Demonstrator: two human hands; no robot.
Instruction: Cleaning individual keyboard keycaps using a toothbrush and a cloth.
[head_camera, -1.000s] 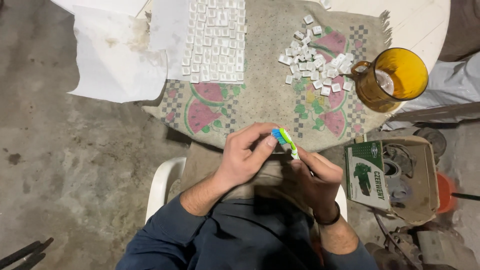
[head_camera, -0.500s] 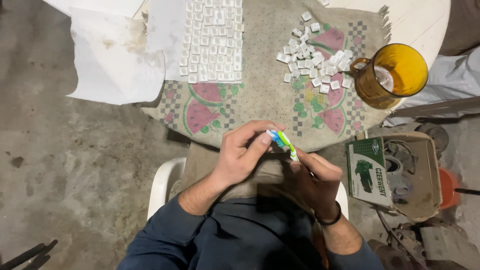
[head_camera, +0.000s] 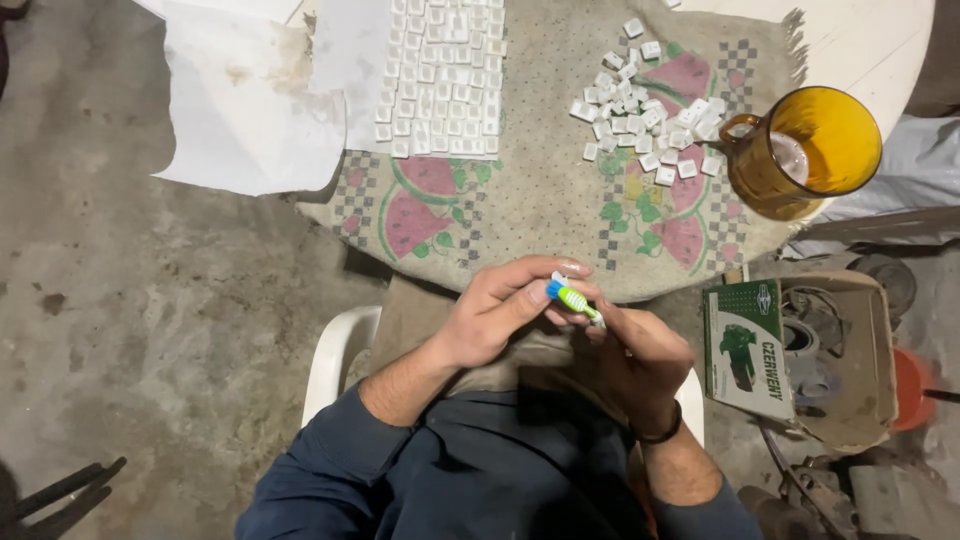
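Note:
My left hand (head_camera: 500, 312) pinches a small white key cap (head_camera: 558, 277) between thumb and fingertips, just below the table's near edge. My right hand (head_camera: 640, 358) grips the green handle of a toothbrush (head_camera: 574, 299), whose blue and white head lies against the cap. Both hands meet over my lap. On the table, several white key caps lie in neat rows (head_camera: 445, 75) on a sheet of paper, and a loose pile of key caps (head_camera: 648, 118) lies to their right.
A round table carries a watermelon-patterned cloth (head_camera: 540, 205) and an amber glass mug (head_camera: 805, 150) at right. I sit on a white plastic chair (head_camera: 335, 355). A green box (head_camera: 745, 345) leans on a cardboard box of parts (head_camera: 850, 355). The floor is concrete (head_camera: 150, 330).
The hands stay together at the same spot; the brush head and my left fingers have shifted only slightly against the cap.

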